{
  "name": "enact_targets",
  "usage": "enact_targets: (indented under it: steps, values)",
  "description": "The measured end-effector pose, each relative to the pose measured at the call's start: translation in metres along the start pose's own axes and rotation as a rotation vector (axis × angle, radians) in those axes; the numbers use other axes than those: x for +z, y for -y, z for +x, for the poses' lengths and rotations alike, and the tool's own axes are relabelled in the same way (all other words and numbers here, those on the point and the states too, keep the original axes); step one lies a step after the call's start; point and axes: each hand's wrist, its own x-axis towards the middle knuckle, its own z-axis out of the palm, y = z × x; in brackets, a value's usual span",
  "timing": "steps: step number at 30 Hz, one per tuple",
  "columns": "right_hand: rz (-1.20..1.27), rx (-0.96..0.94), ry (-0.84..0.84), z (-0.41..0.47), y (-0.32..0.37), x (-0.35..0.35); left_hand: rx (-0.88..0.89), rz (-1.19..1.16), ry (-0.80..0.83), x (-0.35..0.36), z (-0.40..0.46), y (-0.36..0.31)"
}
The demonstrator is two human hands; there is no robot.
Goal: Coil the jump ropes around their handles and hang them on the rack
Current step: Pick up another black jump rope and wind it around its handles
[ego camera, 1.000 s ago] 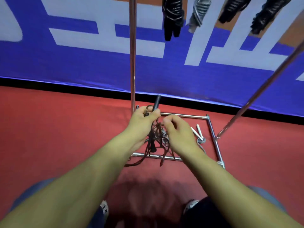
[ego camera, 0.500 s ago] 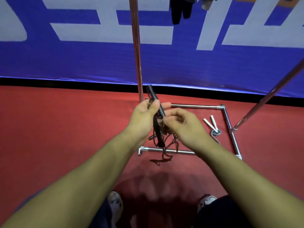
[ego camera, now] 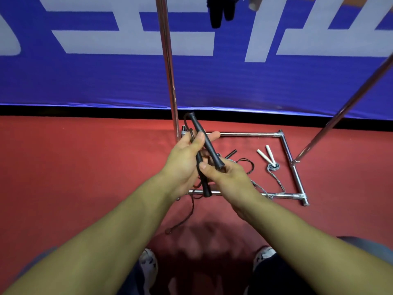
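In the head view, the hung items at the top edge are cut off, and the rack top is out of frame. Two black handles are gripped together by the left hand, while the lower end of one is pinched by the right hand; their cord dangles to the red floor. A white-handled rope lies inside the rack's base frame.

Background: floor and banner only.
Red floor ran up to blue banner with white lettering; shoes visible below.
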Motion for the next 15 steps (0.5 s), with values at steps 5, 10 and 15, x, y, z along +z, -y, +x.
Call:
enact_targets:
  steps: [5,10,15]
  values:
    - [0.104,-0.064,-0.04,0.009,0.007,-0.003,-0.018,-0.165,-0.176,-0.016,0.015,-0.023]
    - [0.222,0.07,0.063,0.013,0.015,-0.012,-0.206,-0.447,-0.012,-0.035,0.014,-0.043]
    - [-0.772,-0.318,0.128,0.009,-0.001,-0.024,-0.308,-0.445,0.074,-0.04,0.013,-0.044]
